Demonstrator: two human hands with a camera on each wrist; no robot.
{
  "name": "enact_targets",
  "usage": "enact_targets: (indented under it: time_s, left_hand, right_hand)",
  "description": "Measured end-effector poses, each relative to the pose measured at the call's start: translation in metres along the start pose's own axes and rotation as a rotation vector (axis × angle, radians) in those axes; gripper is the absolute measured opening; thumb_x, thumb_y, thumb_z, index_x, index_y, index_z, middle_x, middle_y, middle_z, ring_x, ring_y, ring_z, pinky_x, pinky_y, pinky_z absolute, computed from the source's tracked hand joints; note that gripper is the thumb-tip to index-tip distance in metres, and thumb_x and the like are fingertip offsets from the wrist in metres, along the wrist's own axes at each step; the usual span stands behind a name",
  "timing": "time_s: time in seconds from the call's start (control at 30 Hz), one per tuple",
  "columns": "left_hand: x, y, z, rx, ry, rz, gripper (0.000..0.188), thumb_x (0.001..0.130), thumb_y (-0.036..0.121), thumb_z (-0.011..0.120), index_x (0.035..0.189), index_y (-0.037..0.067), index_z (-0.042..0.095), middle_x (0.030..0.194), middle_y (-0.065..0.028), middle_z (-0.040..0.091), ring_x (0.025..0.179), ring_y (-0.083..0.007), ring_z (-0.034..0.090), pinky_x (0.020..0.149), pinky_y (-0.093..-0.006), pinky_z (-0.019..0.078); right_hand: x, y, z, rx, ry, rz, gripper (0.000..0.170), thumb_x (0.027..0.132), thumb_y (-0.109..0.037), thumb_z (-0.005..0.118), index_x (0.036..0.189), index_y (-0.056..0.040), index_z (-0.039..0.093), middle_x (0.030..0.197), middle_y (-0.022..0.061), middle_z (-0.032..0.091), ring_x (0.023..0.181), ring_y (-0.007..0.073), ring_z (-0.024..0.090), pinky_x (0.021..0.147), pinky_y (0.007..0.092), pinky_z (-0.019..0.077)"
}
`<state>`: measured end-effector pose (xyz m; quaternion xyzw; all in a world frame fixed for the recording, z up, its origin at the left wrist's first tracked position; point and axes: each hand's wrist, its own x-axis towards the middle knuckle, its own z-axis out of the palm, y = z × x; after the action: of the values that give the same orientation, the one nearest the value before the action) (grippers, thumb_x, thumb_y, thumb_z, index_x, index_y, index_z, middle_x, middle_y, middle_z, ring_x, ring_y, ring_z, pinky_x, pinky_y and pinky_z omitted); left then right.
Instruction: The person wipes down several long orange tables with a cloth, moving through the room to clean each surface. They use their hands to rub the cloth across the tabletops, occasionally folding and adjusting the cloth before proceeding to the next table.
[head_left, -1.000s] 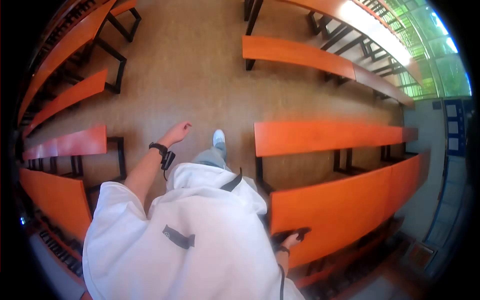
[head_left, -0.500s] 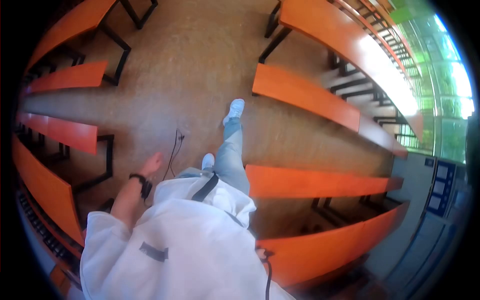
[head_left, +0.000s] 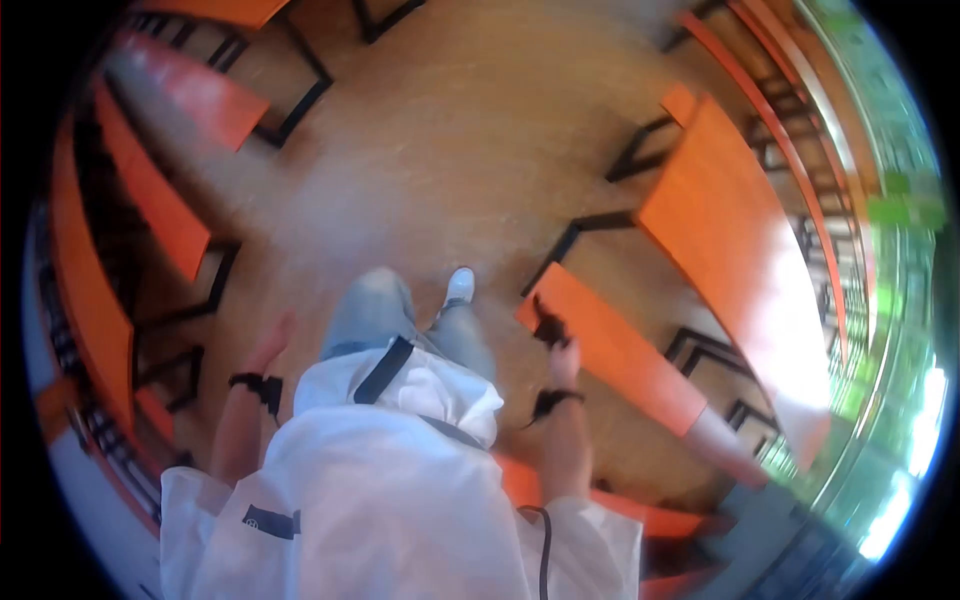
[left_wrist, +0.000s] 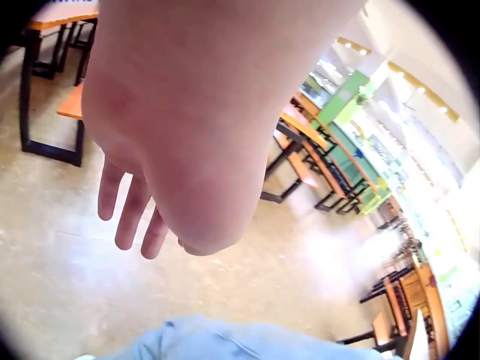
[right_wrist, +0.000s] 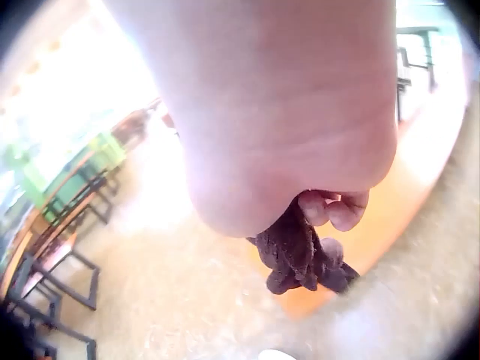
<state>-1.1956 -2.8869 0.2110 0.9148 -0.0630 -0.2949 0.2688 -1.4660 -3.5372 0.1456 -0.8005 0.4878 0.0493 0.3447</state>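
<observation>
A dark, crumpled cloth [head_left: 548, 325] is gripped in my right hand [head_left: 565, 362], above the end of an orange bench [head_left: 610, 355]. In the right wrist view the fingers of that hand [right_wrist: 334, 210] curl round the dark brown cloth [right_wrist: 289, 251], whose folds hang out below the palm. My left hand [head_left: 270, 343] hangs at my side, holding nothing. The left wrist view shows the left hand [left_wrist: 176, 165] with its fingers loosely extended downward over the floor.
Orange tables with black metal legs stand at the right [head_left: 725, 250] and at the left [head_left: 90, 300], with benches beside them. Brown floor [head_left: 450, 130] runs between the rows. Green-tinted windows [head_left: 900, 300] line the far right.
My view has turned, and the tables and benches have shifted and tilted in it. The right hand has come forward from beside my body with the cloth. The left hand has lowered to the side.
</observation>
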Motion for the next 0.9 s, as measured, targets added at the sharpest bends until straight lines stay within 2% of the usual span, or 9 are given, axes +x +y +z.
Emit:
enact_targets:
  time_s: [0.13, 0.23, 0.37, 0.5, 0.57, 0.67, 0.7, 0.83, 0.9]
  left_hand:
    - [0.026, 0.137, -0.023, -0.296, 0.046, -0.024, 0.032, 0.099, 0.017, 0.054, 0.129, 0.007, 0.055, 0.105, -0.0114, 0.066, 0.096, -0.02, 0.063, 0.087, -0.0322, 0.0503]
    - [0.041, 0.154, -0.044, -0.298, 0.075, -0.123, 0.03, 0.099, 0.018, 0.055, 0.126, 0.007, 0.055, 0.101, -0.0084, 0.065, 0.091, -0.017, 0.062, 0.082, -0.0311, 0.0507]
    - [0.073, 0.073, -0.025, -0.322, 0.163, -0.289, 0.03, 0.097, 0.021, 0.056, 0.124, 0.007, 0.056, 0.096, -0.0069, 0.065, 0.085, -0.0174, 0.062, 0.076, -0.032, 0.0514]
    - [0.061, -0.132, 0.106, -0.476, 0.241, -0.7, 0.015, 0.094, 0.017, 0.051, 0.105, 0.012, 0.06, 0.077, -0.0062, 0.06, 0.061, -0.0208, 0.056, 0.051, -0.0358, 0.0459]
    - [0.059, -0.103, 0.085, -1.251, 0.177, -1.018, 0.01, 0.093, 0.016, 0.049, 0.088, 0.018, 0.057, 0.067, -0.0025, 0.052, 0.051, -0.0182, 0.046, 0.039, -0.0336, 0.0336]
    - [0.093, -0.037, 0.025, -1.246, 0.124, -0.994, 0.018, 0.092, 0.019, 0.048, 0.074, 0.022, 0.051, 0.063, 0.0006, 0.046, 0.05, -0.0174, 0.042, 0.038, -0.0316, 0.0288]
    - [0.109, -0.059, 0.033, -1.433, 0.044, -0.908, 0.017, 0.09, 0.02, 0.048, 0.074, 0.022, 0.051, 0.064, 0.0, 0.047, 0.05, -0.0162, 0.043, 0.038, -0.0326, 0.0299]
    - [0.25, -0.041, -0.041, -0.674, 0.253, -0.78, 0.019, 0.091, 0.024, 0.05, 0.099, 0.013, 0.063, 0.077, -0.0079, 0.06, 0.06, -0.0222, 0.055, 0.051, -0.0361, 0.0438]
    - [0.323, 0.018, -0.138, -0.335, 0.365, -0.562, 0.038, 0.094, 0.028, 0.05, 0.121, 0.003, 0.061, 0.101, -0.0181, 0.069, 0.092, -0.0298, 0.065, 0.081, -0.0394, 0.0517]
  right_hand:
    - [0.187, -0.146, -0.075, -0.13, 0.061, -0.235, 0.027, 0.086, -0.016, 0.06, 0.106, 0.0016, 0.058, 0.102, 0.0244, 0.064, 0.096, 0.0427, 0.062, 0.084, 0.0482, 0.0485]
    - [0.246, -0.247, -0.099, -0.062, 0.129, -0.449, 0.03, 0.086, -0.017, 0.06, 0.108, 0.0023, 0.056, 0.102, 0.0242, 0.064, 0.096, 0.0414, 0.062, 0.084, 0.0442, 0.0481]
    - [0.308, -0.29, -0.033, -0.093, 0.118, -0.463, 0.037, 0.086, -0.023, 0.059, 0.114, 0.0021, 0.055, 0.106, 0.0259, 0.064, 0.101, 0.0433, 0.061, 0.087, 0.0465, 0.0478]
    - [0.319, -0.383, 0.009, -0.145, -0.101, -0.414, 0.041, 0.086, -0.024, 0.06, 0.116, 0.0029, 0.057, 0.106, 0.0258, 0.065, 0.101, 0.0428, 0.062, 0.089, 0.0463, 0.0477]
    - [0.353, -0.441, 0.029, -0.08, -0.095, -0.407, 0.04, 0.086, -0.022, 0.058, 0.116, 0.0041, 0.058, 0.106, 0.026, 0.065, 0.101, 0.0421, 0.062, 0.089, 0.0461, 0.0475]
    - [0.375, -0.534, 0.065, -0.031, 0.048, -0.376, 0.041, 0.086, -0.019, 0.056, 0.117, 0.0065, 0.057, 0.108, 0.0257, 0.065, 0.101, 0.0401, 0.062, 0.09, 0.0442, 0.0475]
    - [0.389, -0.566, 0.073, 0.003, 0.047, -0.375, 0.041, 0.086, -0.018, 0.057, 0.117, 0.0068, 0.057, 0.108, 0.0254, 0.065, 0.1, 0.0394, 0.062, 0.09, 0.0436, 0.0476]
    - [0.399, -0.732, 0.095, 0.238, -0.079, -0.572, 0.029, 0.089, -0.011, 0.058, 0.114, 0.0039, 0.057, 0.101, 0.0186, 0.066, 0.093, 0.0281, 0.063, 0.085, 0.0366, 0.0492]
    - [0.387, -0.818, 0.096, 0.28, -0.169, -0.641, 0.024, 0.091, -0.009, 0.059, 0.112, 0.0023, 0.056, 0.097, 0.0147, 0.064, 0.091, 0.0234, 0.062, 0.083, 0.0342, 0.0492]
